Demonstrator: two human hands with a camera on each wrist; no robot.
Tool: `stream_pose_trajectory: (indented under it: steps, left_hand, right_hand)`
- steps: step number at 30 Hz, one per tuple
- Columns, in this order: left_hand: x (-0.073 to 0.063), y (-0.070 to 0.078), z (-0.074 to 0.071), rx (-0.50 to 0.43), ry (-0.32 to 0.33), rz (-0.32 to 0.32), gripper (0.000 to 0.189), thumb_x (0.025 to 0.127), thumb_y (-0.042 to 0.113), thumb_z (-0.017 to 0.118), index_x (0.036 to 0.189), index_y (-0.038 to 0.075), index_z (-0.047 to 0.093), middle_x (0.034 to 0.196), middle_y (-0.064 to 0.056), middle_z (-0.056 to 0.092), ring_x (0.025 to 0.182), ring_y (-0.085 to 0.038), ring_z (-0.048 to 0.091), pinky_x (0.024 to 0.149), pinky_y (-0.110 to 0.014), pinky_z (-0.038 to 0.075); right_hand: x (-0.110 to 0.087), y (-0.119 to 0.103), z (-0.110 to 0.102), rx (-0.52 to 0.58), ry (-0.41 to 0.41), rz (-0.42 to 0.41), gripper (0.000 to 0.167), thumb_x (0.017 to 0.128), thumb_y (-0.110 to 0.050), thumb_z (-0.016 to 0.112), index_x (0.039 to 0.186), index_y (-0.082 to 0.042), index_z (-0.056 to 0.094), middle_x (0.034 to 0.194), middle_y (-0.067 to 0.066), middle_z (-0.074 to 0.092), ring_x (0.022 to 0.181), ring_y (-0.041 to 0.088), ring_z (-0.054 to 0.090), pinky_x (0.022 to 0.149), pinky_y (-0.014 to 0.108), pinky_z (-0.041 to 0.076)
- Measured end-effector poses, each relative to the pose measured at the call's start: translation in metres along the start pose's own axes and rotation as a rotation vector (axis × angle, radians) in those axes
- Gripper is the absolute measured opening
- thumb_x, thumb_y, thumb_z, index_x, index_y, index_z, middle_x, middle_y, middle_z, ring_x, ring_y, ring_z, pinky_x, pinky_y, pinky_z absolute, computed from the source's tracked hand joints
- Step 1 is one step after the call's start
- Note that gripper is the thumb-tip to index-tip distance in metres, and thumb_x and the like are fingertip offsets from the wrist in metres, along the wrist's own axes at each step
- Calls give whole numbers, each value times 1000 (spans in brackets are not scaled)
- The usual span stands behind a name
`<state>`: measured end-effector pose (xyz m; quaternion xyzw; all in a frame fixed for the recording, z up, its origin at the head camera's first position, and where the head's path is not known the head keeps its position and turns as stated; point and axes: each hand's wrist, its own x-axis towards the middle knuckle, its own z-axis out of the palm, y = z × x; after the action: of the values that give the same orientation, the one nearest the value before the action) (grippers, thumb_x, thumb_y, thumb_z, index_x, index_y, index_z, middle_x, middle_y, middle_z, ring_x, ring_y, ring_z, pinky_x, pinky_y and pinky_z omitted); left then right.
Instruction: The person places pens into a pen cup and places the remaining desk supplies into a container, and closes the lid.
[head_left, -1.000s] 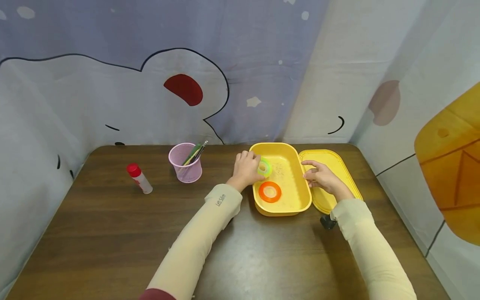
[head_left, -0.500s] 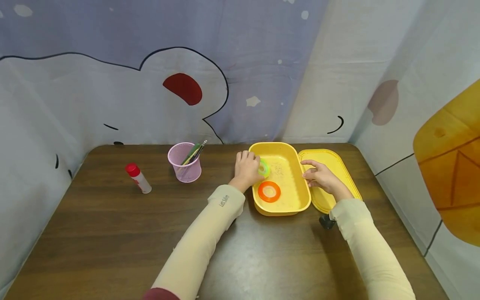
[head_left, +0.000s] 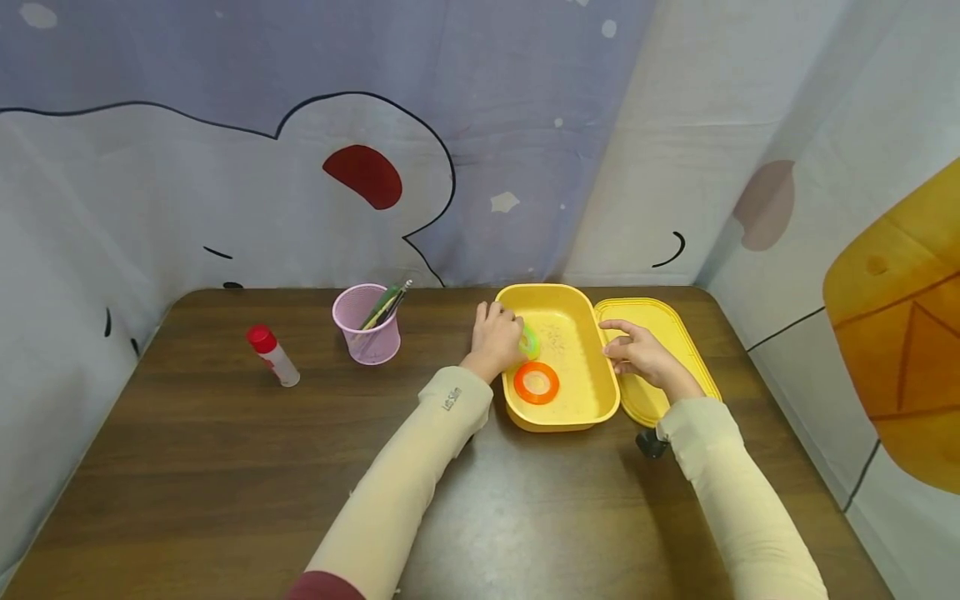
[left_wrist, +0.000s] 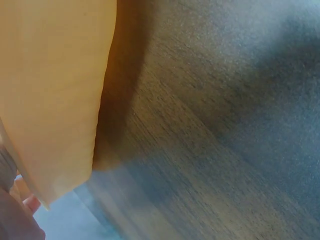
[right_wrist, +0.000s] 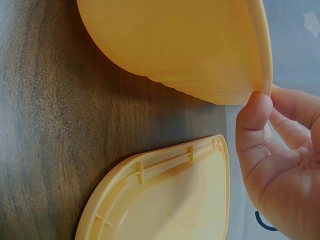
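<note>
In the head view a yellow plastic box stands at the back right of the table. My left hand reaches over its left rim with curled fingers and grips a green tape roll, which it partly hides. Flat on the box floor lies an orange tape roll. On the other side, my right hand pinches the box's right rim between thumb and forefinger, as the right wrist view shows. The left wrist view catches the box's outer wall and only a bit of the left fingers.
A yellow lid lies right of the box, partly under my right hand. Left of the box stand a pink mesh cup with pens and a glue stick with a red cap. A patterned curtain hangs behind the table.
The green tape roll now looks narrower and tilted, with my left hand covering more of it. My left hand has shifted slightly right against the box. The right hand keeps its place at the rim.
</note>
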<state>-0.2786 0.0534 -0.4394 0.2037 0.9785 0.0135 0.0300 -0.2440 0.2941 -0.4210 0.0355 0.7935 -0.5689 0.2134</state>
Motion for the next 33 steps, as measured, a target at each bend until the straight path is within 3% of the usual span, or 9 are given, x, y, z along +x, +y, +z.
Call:
stream_pose_trajectory:
  steps: [10, 17, 24, 33]
  left_hand:
    - [-1, 0, 0, -31, -9, -6, 58, 74, 47, 65, 122, 17, 52, 122, 2, 53, 125, -21, 27, 108, -47, 11]
    - [-3, -5, 2, -142, 21, -1, 60, 78, 45, 61, 129, 17, 45, 129, 1, 48, 129, -21, 24, 108, -47, 11]
    - [-9, -18, -4, -286, 153, 28, 57, 80, 41, 60, 129, 17, 46, 127, -1, 51, 124, -23, 33, 106, -44, 20]
    - [-30, -39, -29, -594, 369, 111, 46, 81, 28, 62, 124, 12, 51, 115, -4, 56, 103, -21, 53, 90, -35, 42]
  right_hand:
    - [-12, -15, 7, 2, -9, 10, 54, 88, 0, 44, 138, -2, 22, 78, 2, 53, 53, 9, 48, 53, 22, 47]
    - [-11, -14, 7, -2, -7, 7, 54, 88, 0, 45, 138, -2, 22, 79, 3, 54, 53, 10, 48, 53, 23, 47]
    - [-12, -16, 7, -11, -6, 8, 54, 88, 0, 45, 137, -2, 23, 80, 3, 54, 55, 9, 48, 54, 22, 47]
    - [-9, -12, 5, -11, -8, 8, 54, 89, -1, 45, 138, -2, 22, 80, 3, 53, 56, 10, 48, 54, 23, 47]
